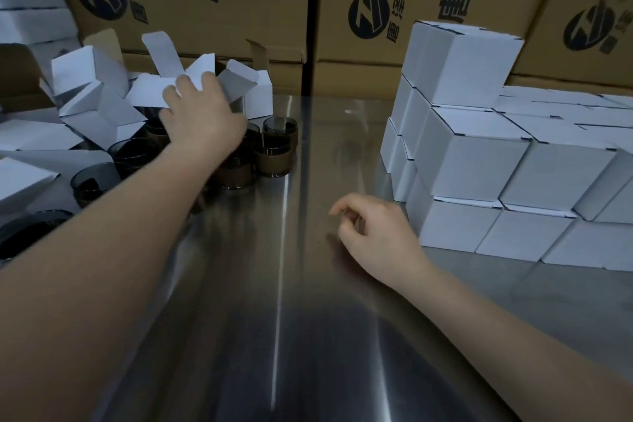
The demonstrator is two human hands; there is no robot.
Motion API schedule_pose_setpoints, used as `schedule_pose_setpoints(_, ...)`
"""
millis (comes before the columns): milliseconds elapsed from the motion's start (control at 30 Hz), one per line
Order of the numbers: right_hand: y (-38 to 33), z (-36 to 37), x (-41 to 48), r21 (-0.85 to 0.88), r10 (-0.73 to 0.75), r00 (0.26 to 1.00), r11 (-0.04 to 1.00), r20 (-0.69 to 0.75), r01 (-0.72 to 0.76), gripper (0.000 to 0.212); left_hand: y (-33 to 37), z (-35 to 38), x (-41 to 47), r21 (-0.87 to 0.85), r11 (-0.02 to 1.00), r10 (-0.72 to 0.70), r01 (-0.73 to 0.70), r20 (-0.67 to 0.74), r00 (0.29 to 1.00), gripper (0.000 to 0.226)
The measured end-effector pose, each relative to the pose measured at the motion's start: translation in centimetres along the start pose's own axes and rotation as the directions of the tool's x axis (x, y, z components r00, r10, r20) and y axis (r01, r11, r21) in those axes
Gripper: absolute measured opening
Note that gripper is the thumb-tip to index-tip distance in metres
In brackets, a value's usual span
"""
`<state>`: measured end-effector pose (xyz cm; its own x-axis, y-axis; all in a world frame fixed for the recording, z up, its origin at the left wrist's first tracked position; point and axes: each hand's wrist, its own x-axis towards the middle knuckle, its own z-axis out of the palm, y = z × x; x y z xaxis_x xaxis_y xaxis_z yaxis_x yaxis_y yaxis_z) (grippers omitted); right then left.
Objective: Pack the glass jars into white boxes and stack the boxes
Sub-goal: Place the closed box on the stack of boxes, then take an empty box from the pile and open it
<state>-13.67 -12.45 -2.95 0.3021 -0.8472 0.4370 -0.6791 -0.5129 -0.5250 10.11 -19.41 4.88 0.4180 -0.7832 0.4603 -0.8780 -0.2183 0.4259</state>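
Nearest, both bare forearms reach forward over the bare brushed stainless-steel table (284,336). The right hand (373,233) is low over the steel about midway up the table, wrist bent a little inward, its fingers loosely curled with the thumb close to the forefinger and nothing between them. Just beside it on the right stands the stepped stack of closed white cardboard boxes (479,154), three layers at the front and a single box on top. The left arm stretches much farther, diagonally to the left rear. The left hand (202,113) is palm down with its back to the camera. Its fingers (185,80) are spread apart and lie on the flap of an open white cardboard box (154,91); they are not seen to close round it. Under and around that wrist sit the short round dark glass jars (279,147), some with a brown band, clustered on the table's left. Behind them lies a loose heap of open white boxes (92,92), flaps up. At the back stand large brown printed cardboard cartons (212,10).
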Motion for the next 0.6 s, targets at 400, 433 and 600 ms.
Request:
schedule_pose_setpoints(400,0.1,0.2,0.2,0.041,0.011,1.0,0.999,0.003,-0.011,0.019,-6.2,2.5,7.8,0.192,0.952,-0.273,0.239,0.177,0.946,0.104)
schedule_pose_setpoints(433,0.1,0.2,0.2,0.041,0.013,1.0,0.999,0.008,-0.013,0.019,-6.2,2.7,8.0,0.195,0.951,-0.275,0.24,0.181,0.944,0.103)
schedule_pose_setpoints(600,0.1,0.1,0.1,0.027,0.017,1.0,0.999,0.011,-0.017,0.02,-5.7,3.9,8.2,0.15,0.949,-0.304,0.276,0.217,0.928,0.094)
